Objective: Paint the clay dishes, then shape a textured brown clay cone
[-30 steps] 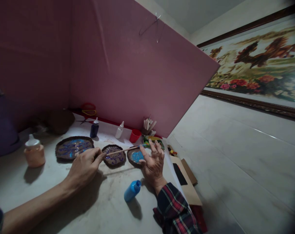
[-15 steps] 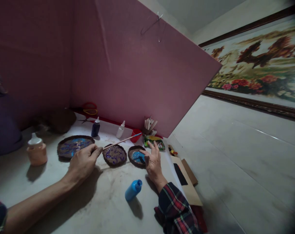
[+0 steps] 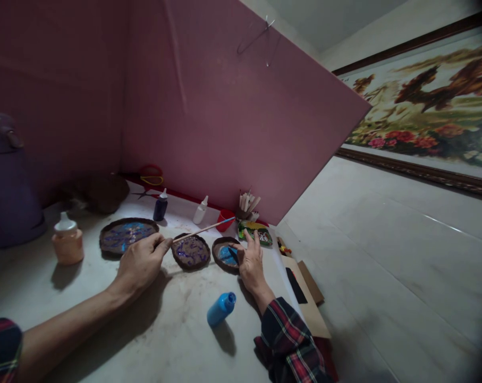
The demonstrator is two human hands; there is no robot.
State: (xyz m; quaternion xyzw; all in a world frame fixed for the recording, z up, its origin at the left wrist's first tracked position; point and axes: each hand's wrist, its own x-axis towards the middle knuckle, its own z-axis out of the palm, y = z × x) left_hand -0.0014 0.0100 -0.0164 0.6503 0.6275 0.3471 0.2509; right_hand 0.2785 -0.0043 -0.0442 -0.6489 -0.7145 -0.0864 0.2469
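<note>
My left hand [image 3: 143, 263] is closed around one end of a thin pale stick [image 3: 201, 231] with a blue tip, which points right and slightly up above the table. Below the stick lies a small brown dish with purple streaks [image 3: 191, 252]. My right hand [image 3: 252, 261] is over the right edge of another brown dish [image 3: 220, 242] that has bright blue paint [image 3: 227, 255] in it. Its fingers are apart, one reaching down at the blue paint; contact cannot be made out. A larger brown dish with blue and purple streaks [image 3: 115, 238] is partly behind my left hand.
An uncapped blue bottle [image 3: 220, 309] stands in front. Around the dishes are an orange bottle [image 3: 68, 246], a dark bottle [image 3: 160, 208], a white bottle [image 3: 200, 211], a red cup [image 3: 225, 219], a green packet [image 3: 260, 234] and scissors [image 3: 151, 178]. A pink panel [image 3: 233, 117] rises behind.
The whole view has shifted a little, so things appear slightly farther right. Both hands keep nearly the same pose, the left one still holding the stick.
</note>
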